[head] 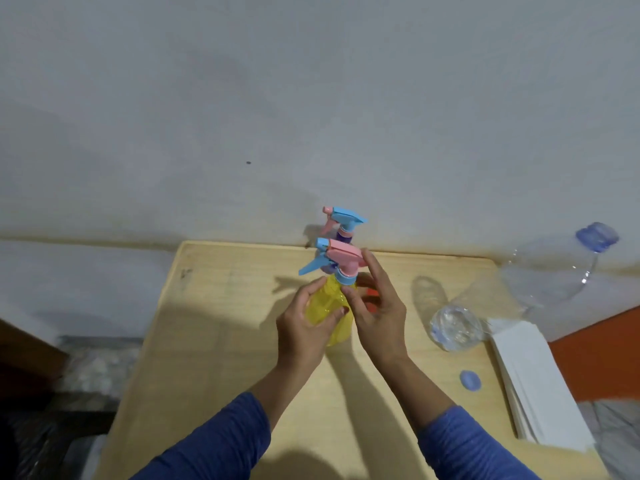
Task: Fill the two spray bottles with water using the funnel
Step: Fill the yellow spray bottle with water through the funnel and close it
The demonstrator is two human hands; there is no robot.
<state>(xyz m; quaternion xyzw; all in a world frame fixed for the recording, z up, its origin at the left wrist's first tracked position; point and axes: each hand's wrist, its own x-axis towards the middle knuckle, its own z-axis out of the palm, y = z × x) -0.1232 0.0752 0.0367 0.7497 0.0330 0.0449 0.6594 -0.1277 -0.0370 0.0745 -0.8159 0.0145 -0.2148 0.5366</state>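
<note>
Left hand (304,327): wrapping tightly around the body of the yellow spray bottle (329,306), keeping it upright.
Right hand (377,306): fingers curling loosely at the blue collar (344,278); whether they are pinching it, I cannot tell.
Axis: neck is pointing straight up, trigger head (332,256) facing left.
Second spray bottle (341,223): standing just behind, farther away.
Water bottle (455,327): sitting open to the right, cap (470,380) lying nearer.
Funnel: an orange shape is peeking out behind the right hand, possibly it.

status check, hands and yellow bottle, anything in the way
Left hand gripping yellow spray bottle body. Right hand at its pink spray head, fingers on the collar. Second spray bottle close behind; open water bottle to the right.
</note>
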